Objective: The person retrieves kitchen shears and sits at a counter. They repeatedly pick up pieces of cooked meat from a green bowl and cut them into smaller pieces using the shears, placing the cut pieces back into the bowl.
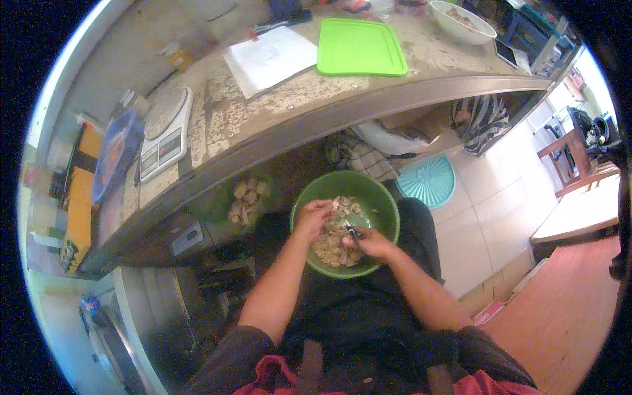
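A green basin (393, 237) rests on my lap between my knees, holding many small pale-brown food pieces (334, 251); their kind is unclear. Over its left side, my left hand (316, 217) is closed, with thumb and fingers pinching a pale food piece (336, 204). My right hand (372, 244) comes in from the right, its fingers wrapped around black-handled scissors (356, 234). The short bright tip of the scissors points up and left toward my left hand. Both hands are above the contents, a small gap apart.
Larger pale chunks (245, 200) lie in a green container at left, below the worn counter (224, 131). On the counter are a kitchen scale (163, 153), papers (270, 58), a lime-green lid (362, 47) and a white bowl (454, 23). A turquoise ribbed lid (428, 181) lies on the floor.
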{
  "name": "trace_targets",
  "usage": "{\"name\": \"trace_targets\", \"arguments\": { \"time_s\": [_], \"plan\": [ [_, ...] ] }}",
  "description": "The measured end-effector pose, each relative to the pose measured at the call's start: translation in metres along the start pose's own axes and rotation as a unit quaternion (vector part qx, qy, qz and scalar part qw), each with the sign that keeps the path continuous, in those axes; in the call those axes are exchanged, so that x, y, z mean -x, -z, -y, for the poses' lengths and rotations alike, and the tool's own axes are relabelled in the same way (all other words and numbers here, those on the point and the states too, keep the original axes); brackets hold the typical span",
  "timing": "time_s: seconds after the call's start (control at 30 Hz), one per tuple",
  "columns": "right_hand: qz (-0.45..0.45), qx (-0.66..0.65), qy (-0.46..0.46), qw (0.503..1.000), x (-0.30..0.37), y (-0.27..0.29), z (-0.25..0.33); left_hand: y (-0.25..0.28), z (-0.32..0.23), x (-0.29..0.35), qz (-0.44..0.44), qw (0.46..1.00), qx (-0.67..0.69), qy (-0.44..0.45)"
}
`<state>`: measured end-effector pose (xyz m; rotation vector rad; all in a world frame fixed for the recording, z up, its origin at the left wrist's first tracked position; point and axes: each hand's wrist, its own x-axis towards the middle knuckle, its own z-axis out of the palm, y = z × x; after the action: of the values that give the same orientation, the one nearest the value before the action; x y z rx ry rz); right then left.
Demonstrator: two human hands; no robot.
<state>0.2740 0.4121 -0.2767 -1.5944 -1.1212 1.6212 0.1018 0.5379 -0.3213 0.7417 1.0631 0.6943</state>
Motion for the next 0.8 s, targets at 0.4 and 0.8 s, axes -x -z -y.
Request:
{"name": "trace_targets", "arguments": {
  "time_s": [0.4,0.8],
  "plan": [
    [-0.004,0.049,-0.017,0.999,0.003,-0.003,0.004,0.012,0.010,0.008,0.025,0.999,-0.024,0.007],
    [0.026,0.048,0.000,0.999,0.005,0.003,0.002,0.000,0.018,0.005,0.001,0.996,0.087,0.005]
  ]
}}
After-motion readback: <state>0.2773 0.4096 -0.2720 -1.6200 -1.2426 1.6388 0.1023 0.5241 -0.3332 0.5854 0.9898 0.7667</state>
